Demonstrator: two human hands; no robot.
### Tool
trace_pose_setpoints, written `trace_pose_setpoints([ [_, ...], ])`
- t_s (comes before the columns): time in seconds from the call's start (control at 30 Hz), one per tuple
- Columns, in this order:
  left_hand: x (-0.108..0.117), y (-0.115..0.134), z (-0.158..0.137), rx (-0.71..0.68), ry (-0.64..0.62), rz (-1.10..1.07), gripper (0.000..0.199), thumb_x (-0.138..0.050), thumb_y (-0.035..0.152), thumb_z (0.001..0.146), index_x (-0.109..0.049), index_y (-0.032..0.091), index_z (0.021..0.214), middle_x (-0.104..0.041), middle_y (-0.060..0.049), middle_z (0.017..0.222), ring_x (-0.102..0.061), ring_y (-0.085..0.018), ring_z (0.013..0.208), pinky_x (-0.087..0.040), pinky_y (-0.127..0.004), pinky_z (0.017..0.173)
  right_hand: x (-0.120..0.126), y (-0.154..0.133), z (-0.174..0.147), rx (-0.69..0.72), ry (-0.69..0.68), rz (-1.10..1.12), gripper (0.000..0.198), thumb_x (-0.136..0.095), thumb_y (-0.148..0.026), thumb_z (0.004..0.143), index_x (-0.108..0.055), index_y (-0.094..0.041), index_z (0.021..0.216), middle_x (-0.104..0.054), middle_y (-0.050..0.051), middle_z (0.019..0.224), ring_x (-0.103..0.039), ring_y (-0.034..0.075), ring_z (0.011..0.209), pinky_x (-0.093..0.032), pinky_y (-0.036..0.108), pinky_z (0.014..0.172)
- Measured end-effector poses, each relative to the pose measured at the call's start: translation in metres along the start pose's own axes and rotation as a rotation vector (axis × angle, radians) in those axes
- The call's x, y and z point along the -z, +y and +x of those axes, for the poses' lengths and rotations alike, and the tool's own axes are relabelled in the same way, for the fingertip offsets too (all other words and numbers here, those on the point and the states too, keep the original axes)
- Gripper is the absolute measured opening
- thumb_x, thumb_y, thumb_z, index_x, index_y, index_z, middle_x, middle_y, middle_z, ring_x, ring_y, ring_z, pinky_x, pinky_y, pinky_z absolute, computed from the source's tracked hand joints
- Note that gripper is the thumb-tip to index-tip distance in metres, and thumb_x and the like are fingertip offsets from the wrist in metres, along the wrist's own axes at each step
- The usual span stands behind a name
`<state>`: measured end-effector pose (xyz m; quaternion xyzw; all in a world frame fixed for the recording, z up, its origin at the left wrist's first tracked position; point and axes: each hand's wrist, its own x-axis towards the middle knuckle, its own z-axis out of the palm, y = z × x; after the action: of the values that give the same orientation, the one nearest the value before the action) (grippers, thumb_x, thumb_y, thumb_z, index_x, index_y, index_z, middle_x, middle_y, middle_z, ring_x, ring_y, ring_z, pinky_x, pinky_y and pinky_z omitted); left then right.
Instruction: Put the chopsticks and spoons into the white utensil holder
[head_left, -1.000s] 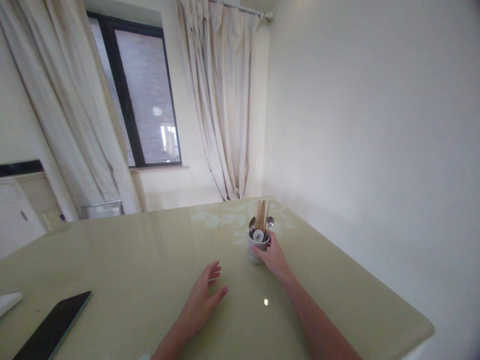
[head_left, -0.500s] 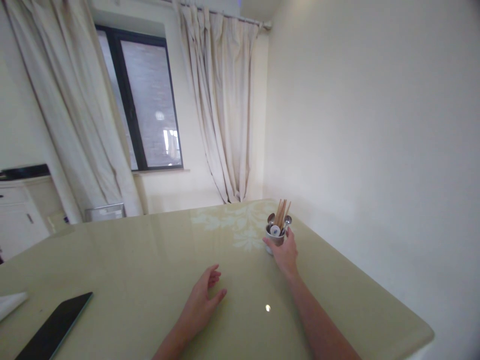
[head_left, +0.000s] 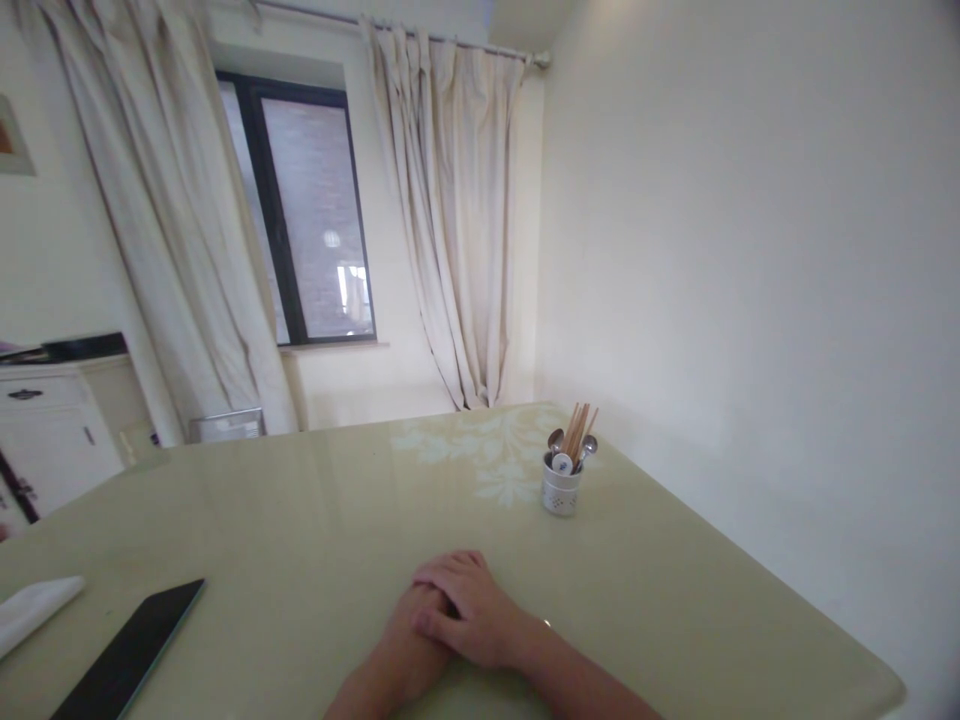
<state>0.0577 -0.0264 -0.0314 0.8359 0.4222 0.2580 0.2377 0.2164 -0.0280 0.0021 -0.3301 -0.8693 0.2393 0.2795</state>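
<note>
My right hand lies across my left hand, its fingers and thumb wrapped over the back of it. The left hand's fingers are mostly hidden beneath, so I cannot tell how they are held. Both hands are together low in front of me at the table. Farther off to the right, apart from both hands, stands a white utensil holder with a perforated pattern. Upright in it are several wooden chopsticks, metal spoons and a white spoon with a blue mark.
The pale green, glossy table has a leaf pattern at its far end. A dark flat tablet-like object and a white object lie at the left. A wall runs along the right side; curtains hang behind.
My right hand has let go of the utensil holder and come back onto my left hand. The holder stays upright on the table. The camera view has shifted slightly.
</note>
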Motion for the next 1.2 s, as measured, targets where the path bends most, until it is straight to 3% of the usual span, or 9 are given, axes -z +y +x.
trace_pose_setpoints([
  [0.3,0.005,0.007,0.002,-0.005,-0.039,-0.021,0.056,-0.061,0.021,0.09,-0.067,0.028,0.146,-0.068,-0.009,0.151,-0.064,-0.028,0.139,-0.046,-0.047,0.125,0.004,0.004,0.0,-0.055,0.011,0.065,0.049,-0.074,-0.057,0.097,-0.071,-0.028,0.137,-0.076,0.007,0.136,-0.064,0.029,0.128,-0.034,0.042,0.118],
  [1.2,-0.002,0.005,0.002,-0.042,0.037,-0.02,0.056,-0.063,0.021,0.089,-0.068,0.032,0.144,-0.07,-0.008,0.148,-0.065,-0.029,0.137,-0.047,-0.048,0.124,0.008,0.001,-0.001,-0.024,0.017,0.059,0.05,-0.071,-0.059,0.099,-0.07,-0.029,0.139,-0.073,0.007,0.141,-0.062,0.029,0.131,-0.032,0.044,0.121],
])
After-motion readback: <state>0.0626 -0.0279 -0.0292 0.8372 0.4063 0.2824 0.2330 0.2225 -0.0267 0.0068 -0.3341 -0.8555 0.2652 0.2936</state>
